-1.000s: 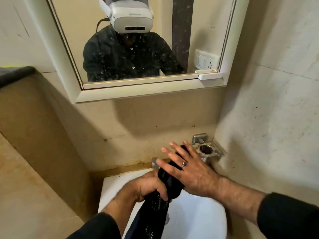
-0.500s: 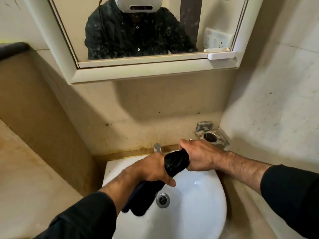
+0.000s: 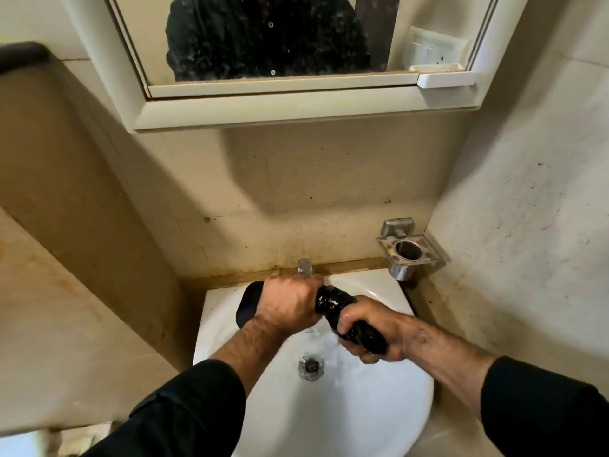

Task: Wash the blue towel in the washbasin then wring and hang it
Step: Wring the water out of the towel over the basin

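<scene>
One towel [image 3: 333,300], two hands (left [image 3: 286,308], right [image 3: 372,331]), one washbasin [image 3: 379,407], one drain [image 3: 309,366], one mirror [image 3: 263,37], seemingly one tap [image 3: 304,266]

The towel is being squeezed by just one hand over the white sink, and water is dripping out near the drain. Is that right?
Not quite. Both hands are squeezing it: the left hand and the right hand each grip the twisted towel, as the head view shows. The rest is right: it is over the white sink, with water falling near the drain.
</scene>
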